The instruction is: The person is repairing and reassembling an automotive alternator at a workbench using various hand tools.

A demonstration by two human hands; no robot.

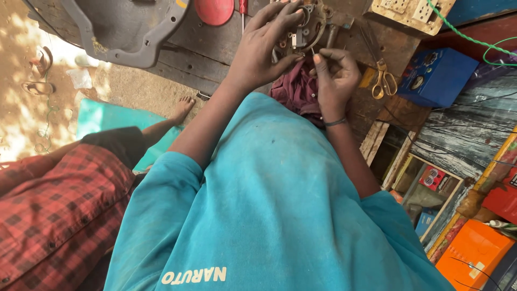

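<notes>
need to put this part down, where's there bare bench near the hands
Bare dark planks lie between the grey metal housing and the left hand. It is crowded around the right hand: round metal part, maroon rag, scissors.

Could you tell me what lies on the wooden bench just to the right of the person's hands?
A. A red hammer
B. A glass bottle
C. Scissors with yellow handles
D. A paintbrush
C: scissors with yellow handles lie on the bench, just right of the right hand; the left hand holds a rusty metal part.
</notes>
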